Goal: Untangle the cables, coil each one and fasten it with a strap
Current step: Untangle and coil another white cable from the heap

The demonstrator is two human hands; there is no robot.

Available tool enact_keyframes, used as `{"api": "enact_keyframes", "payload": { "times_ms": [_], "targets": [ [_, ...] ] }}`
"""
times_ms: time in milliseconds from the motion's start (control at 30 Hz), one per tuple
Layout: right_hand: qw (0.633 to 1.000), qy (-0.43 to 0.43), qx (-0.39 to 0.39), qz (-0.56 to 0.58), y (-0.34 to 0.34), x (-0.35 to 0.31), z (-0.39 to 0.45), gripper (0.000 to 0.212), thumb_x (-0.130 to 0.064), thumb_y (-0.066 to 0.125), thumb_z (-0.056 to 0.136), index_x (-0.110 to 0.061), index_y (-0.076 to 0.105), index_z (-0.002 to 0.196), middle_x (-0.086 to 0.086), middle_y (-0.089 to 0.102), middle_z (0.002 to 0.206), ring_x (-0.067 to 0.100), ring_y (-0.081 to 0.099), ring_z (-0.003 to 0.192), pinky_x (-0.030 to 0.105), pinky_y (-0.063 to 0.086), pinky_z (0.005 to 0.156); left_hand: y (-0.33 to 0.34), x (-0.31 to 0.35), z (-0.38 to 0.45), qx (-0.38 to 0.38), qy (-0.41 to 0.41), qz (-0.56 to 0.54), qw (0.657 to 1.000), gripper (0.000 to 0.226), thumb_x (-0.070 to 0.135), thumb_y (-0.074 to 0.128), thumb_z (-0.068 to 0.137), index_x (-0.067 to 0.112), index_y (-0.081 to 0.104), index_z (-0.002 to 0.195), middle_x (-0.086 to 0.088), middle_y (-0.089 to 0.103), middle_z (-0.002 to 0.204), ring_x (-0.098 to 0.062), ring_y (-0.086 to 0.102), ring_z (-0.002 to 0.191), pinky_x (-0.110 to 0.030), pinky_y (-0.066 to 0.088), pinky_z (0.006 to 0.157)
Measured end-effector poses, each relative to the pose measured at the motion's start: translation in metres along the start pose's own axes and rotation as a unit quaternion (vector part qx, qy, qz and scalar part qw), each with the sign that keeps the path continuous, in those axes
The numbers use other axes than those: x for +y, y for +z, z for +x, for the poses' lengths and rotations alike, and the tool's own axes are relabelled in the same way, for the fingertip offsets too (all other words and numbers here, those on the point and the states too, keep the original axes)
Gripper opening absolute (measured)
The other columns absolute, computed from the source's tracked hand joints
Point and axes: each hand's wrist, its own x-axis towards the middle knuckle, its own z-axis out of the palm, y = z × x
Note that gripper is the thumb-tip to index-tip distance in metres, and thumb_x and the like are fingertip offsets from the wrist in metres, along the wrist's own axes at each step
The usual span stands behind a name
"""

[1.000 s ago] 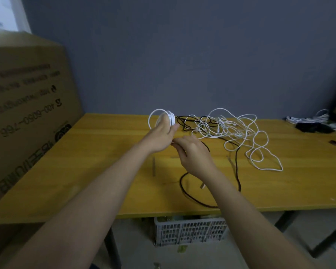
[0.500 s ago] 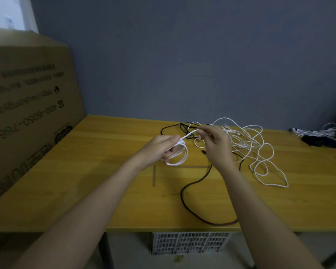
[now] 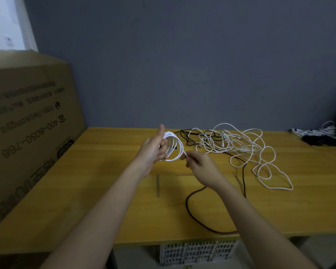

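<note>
A small coil of white cable (image 3: pixel 176 147) is looped around the fingers of my left hand (image 3: pixel 153 150), thumb raised, above the yellow table (image 3: pixel 105 181). My right hand (image 3: pixel 200 165) pinches the coil's loose end at its lower right edge. Behind and to the right lies a tangle of white cables (image 3: pixel 239 146) mixed with a thin black cable. A thicker black cable (image 3: pixel 200 220) curves across the table toward the front edge, partly hidden by my right forearm.
A large cardboard box (image 3: pixel 27 123) stands along the table's left side. At the far right are bundled white cables (image 3: pixel 318 131) and a dark object (image 3: pixel 318 140). A white plastic crate (image 3: pixel 194 251) sits under the table's front edge.
My left hand has turned the coil upright with the thumb raised. My right hand dropped from the tangle's edge down to the coil's lower right, still on the white cable.
</note>
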Motion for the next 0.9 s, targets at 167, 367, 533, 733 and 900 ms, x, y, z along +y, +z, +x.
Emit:
{"api": "enact_keyframes", "payload": {
  "times_ms": [167, 367, 533, 733, 900],
  "targets": [
    [0.962, 0.052, -0.122, 0.238, -0.017, 0.000, -0.006, 0.077, -0.023, 0.053, 0.076, -0.033, 0.027, 0.147, -0.011, 0.054, 0.132, 0.011, 0.048, 0.123, 0.031, 0.043, 0.093, 0.009, 0.005, -0.003, -0.023, -0.010, 0.095, 0.995, 0.052, 0.051, 0.036, 0.098, 0.023, 0.024, 0.057, 0.010, 0.020, 0.044, -0.009, 0.020, 0.040, -0.025, 0.037, 0.056],
    [0.933, 0.005, -0.080, 0.350, -0.006, -0.023, -0.009, 0.065, -0.028, 0.058, 0.066, -0.040, 0.050, 0.130, -0.001, 0.062, 0.120, 0.022, 0.055, 0.115, 0.046, 0.039, 0.104, 0.026, 0.012, -0.008, -0.101, -0.001, 0.132, 0.986, 0.047, 0.048, 0.034, 0.100, 0.012, 0.039, 0.071, 0.009, 0.021, 0.046, -0.008, 0.021, 0.039, -0.023, 0.033, 0.048],
    [0.949, -0.021, -0.021, 0.315, -0.005, -0.034, -0.015, 0.022, -0.022, 0.045, 0.101, -0.012, 0.053, 0.119, -0.006, 0.058, 0.100, -0.006, 0.054, 0.089, 0.013, 0.041, 0.085, 0.023, 0.013, -0.011, -0.068, -0.019, 0.026, 0.997, 0.055, 0.055, 0.031, 0.098, 0.018, 0.032, 0.056, 0.008, 0.022, 0.040, -0.010, 0.018, 0.035, -0.028, 0.033, 0.054],
    [0.981, -0.034, 0.073, 0.178, 0.006, -0.037, -0.018, 0.016, -0.012, 0.037, 0.103, -0.014, 0.048, 0.092, -0.005, 0.045, 0.075, -0.003, 0.040, 0.057, 0.012, 0.036, 0.056, 0.022, -0.009, -0.008, 0.070, 0.009, 0.141, 0.988, 0.054, 0.049, 0.033, 0.100, 0.015, 0.050, 0.062, 0.008, 0.050, 0.051, -0.007, 0.048, 0.046, -0.020, 0.042, 0.054],
    [0.997, -0.025, -0.022, 0.065, 0.000, -0.027, -0.017, 0.023, -0.013, 0.035, 0.102, -0.026, 0.041, 0.084, -0.003, 0.049, 0.076, 0.003, 0.045, 0.063, 0.022, 0.038, 0.060, 0.005, -0.018, -0.016, -0.019, 0.041, 0.326, 0.944, 0.042, 0.050, 0.024, 0.100, 0.021, 0.054, 0.105, 0.002, 0.067, 0.091, -0.015, 0.063, 0.084, -0.035, 0.047, 0.079]
  ]
}}
